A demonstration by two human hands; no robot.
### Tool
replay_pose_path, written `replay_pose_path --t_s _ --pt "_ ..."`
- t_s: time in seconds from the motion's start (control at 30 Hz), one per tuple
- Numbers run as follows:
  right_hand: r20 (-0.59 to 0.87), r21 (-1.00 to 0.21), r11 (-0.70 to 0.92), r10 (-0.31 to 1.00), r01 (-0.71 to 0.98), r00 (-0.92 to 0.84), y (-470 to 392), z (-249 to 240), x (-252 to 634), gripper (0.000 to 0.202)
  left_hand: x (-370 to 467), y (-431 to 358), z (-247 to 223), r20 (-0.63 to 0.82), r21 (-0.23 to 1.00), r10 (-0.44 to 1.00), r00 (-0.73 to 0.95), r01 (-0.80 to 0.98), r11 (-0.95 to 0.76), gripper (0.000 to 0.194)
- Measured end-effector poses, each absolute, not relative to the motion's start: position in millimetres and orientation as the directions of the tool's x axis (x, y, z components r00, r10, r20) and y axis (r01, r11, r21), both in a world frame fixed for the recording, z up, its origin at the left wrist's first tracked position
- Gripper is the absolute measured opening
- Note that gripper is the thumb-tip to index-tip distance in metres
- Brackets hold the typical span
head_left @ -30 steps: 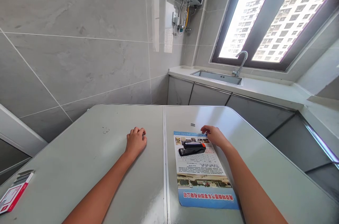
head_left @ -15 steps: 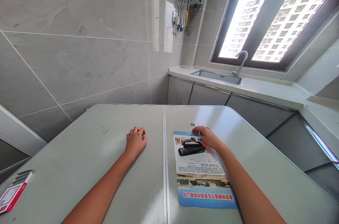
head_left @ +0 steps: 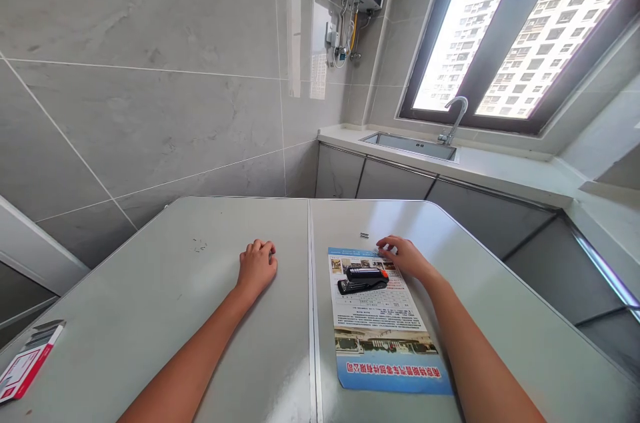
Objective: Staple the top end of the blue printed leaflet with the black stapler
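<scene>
My left hand (head_left: 257, 263) rests on the left half of the table, its fingers curled under so that whatever is inside is hidden. At the top right of a printed leaflet (head_left: 385, 380), the fingers of my right hand (head_left: 403, 256) are bent and pinched, with a tiny shiny bit at their tips that I cannot make out. A black stapler (head_left: 364, 280) with an orange-red part at its right end lies on the leaflet, just below and left of that hand. Beyond the leaflet's top edge are small metal staple strips (head_left: 365, 235).
Several tiny loose staples (head_left: 200, 245) lie on the left half of the table (head_left: 150, 316). A red and white package (head_left: 27, 363) sits at the left edge. A seam (head_left: 312, 316) splits the tabletop. Behind it stand a counter and sink (head_left: 415, 144).
My right hand has shifted a little to the right, away from the stapler and the staple strips. My left hand and the stapler stay in place.
</scene>
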State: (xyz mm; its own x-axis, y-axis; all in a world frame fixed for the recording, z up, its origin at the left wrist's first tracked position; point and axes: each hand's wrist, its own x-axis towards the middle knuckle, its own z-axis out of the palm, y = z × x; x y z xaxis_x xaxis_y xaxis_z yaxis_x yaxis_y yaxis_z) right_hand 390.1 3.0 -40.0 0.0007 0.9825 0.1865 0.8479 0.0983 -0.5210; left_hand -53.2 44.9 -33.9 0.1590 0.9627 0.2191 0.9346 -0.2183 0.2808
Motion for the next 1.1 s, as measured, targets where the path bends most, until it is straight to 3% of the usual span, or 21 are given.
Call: replay_pose_path --t_s 0.37,0.73,1.1 --pt "0.138 -0.49 0.104 0.99 0.866 -0.041 5.2 -47.0 383.8 0.014 -53.7 45.3 -34.8 0.216 0.296 0.963 0.162 0.929 -0.223 0.019" --pt "0.11 -0.653 0.137 0.99 0.745 -0.085 3.3 -41.5 373.2 0.025 -54.4 45.6 -36.1 0.218 0.304 0.962 0.166 0.925 -0.229 0.018" --pt "0.162 -0.749 0.179 0.983 0.638 -0.085 10.6 -46.7 344.7 0.021 -53.8 43.5 -35.8 0.226 0.297 0.959 0.168 0.926 -0.232 0.018"
